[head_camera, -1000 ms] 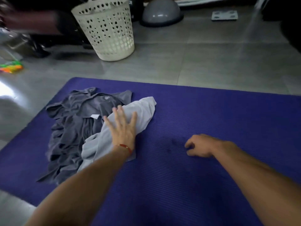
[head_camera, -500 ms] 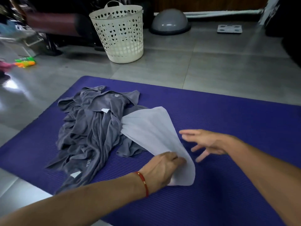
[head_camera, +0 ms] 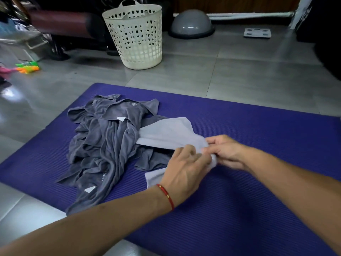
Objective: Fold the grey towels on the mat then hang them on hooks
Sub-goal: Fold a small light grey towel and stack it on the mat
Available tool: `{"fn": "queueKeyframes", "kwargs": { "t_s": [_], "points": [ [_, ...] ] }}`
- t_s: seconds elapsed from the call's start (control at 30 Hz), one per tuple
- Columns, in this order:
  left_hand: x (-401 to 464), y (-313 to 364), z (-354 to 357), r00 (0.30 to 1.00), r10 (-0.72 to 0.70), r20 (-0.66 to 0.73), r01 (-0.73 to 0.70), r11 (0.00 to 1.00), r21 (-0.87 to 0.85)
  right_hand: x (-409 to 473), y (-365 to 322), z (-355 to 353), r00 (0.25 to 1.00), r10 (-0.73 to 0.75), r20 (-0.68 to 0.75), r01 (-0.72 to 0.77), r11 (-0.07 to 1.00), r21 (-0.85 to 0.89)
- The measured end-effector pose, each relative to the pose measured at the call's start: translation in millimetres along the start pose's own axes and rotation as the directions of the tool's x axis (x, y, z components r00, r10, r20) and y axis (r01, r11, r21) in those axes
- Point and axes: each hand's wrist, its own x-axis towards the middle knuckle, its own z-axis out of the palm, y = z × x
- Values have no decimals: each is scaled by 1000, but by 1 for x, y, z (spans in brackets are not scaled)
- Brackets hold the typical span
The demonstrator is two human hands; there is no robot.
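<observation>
I am finding no legible text; the dark grey towels [head_camera: 110,145] are showing a logo and lettering too blurred to read.

Dark grey towels [head_camera: 110,145] in a crumpled heap on left half of purple mat [head_camera: 258,130], white tags showing; light grey towel [head_camera: 169,132] just right of heap, partly overlapping it, near end bunched; mat flat on floor.
</observation>
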Motion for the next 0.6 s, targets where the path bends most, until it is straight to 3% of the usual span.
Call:
{"fn": "queueKeyframes", "kwargs": {
  "t_s": [0.07, 0.13, 0.23, 0.3, 0.37, 0.4, 0.43, 0.5, 0.53, 0.57, 0.6],
  "points": [
    [3, -15, 1, 990, -139, -11, 139, 990, 15, -14, -19, -26, 996, -34, -77, 29, 998, -60],
    [-2, -41, 7, 961, -274, 49, 265, 954, 137, -41, -33, -50, 994, -46, -98, 37, 995, -97],
    [-9, -80, 22, 852, -431, 297, 350, 891, 289, -88, -36, -74, 988, -42, -151, 23, 992, -122],
    [-8, -90, 34, 750, -512, 419, 414, 857, 307, -116, -38, -87, 954, -45, -296, 28, 998, -64],
    [0, -86, 40, 695, -552, 460, 418, 831, 366, -136, -39, -111, 889, -13, -458, 25, 999, 21],
    [5, -80, 40, 682, -560, 471, 421, 827, 374, -144, -39, -122, 841, -5, -541, -19, 999, -39],
    [11, -72, 39, 690, -551, 469, 433, 834, 342, -149, -36, -137, 793, -20, -609, -124, 973, -194],
    [27, -46, 32, 750, -465, 470, 444, 881, 163, -154, -23, -157, 747, -77, -660, -386, 759, -525],
    [37, -29, 28, 798, -381, 466, 403, 913, 57, -151, -11, -164, 736, -85, -672, -467, 655, -594],
    [49, -9, 24, 838, -293, 460, 349, 936, -40, -147, -6, -161, 738, -76, -671, -494, 618, -612],
    [60, 11, 19, 864, -222, 451, 312, 940, -135, -139, -3, -155, 787, -37, -616, -466, 620, -632]
  ]
}}
